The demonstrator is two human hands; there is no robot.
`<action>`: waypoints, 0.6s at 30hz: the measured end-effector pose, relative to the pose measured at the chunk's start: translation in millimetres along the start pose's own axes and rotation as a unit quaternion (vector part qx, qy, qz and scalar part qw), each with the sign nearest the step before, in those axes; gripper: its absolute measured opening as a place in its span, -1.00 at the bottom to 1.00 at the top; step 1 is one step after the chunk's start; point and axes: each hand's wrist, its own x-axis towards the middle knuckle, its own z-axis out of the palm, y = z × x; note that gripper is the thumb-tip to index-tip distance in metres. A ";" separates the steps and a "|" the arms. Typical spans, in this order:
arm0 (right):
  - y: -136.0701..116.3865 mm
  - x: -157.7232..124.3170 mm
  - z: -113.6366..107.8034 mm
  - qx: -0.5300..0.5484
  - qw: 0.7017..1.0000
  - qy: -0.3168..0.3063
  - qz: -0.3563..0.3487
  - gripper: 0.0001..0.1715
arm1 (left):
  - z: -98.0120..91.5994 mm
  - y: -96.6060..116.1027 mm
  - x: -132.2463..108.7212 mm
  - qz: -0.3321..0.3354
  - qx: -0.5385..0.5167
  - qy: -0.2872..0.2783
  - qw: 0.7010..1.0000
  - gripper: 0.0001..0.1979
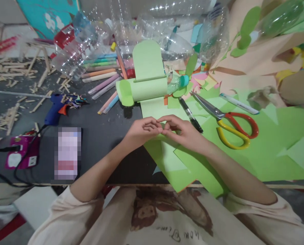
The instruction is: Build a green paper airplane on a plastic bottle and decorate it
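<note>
My left hand (pixel 144 130) and my right hand (pixel 181 131) meet at the fingertips above the green paper. Thumbs and fingers of both are curled and pinched together; whatever they hold, if anything, is hidden. Just beyond them lies a plastic bottle (pixel 176 83) with a teal cap, wrapped in a pale green paper tube (pixel 148 89). A rounded pale green paper flap (pixel 148 61) stands up from the tube, and a brighter green rounded piece (pixel 126 92) covers its left end. A black marker (pixel 191 115) lies close to my right hand.
Red-and-yellow-handled scissors (pixel 218 114) lie on green paper sheets (pixel 269 153) at right. To the left are a blue glue gun (pixel 53 109) with its cord, a phone (pixel 67 153), and wooden sticks (pixel 11 119). Pens (pixel 104 85) and clear bottles (pixel 172 44) sit farther back.
</note>
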 end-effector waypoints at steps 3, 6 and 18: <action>-2.8 -7.5 1.0 -0.051 0.998 0.026 0.003 -0.68 | 4.4 0.0 -3.9 -0.020 0.002 -0.021 1.000 -0.68; -10.2 -20.3 -10.0 -0.119 0.992 0.022 0.031 -0.61 | 7.0 -1.1 -3.7 -0.059 -0.022 -0.047 0.997 -0.71; 16.6 -115.4 -110.5 -0.495 0.807 0.054 0.316 -0.38 | 4.5 -0.6 -1.3 -0.045 -0.151 0.028 0.987 -0.65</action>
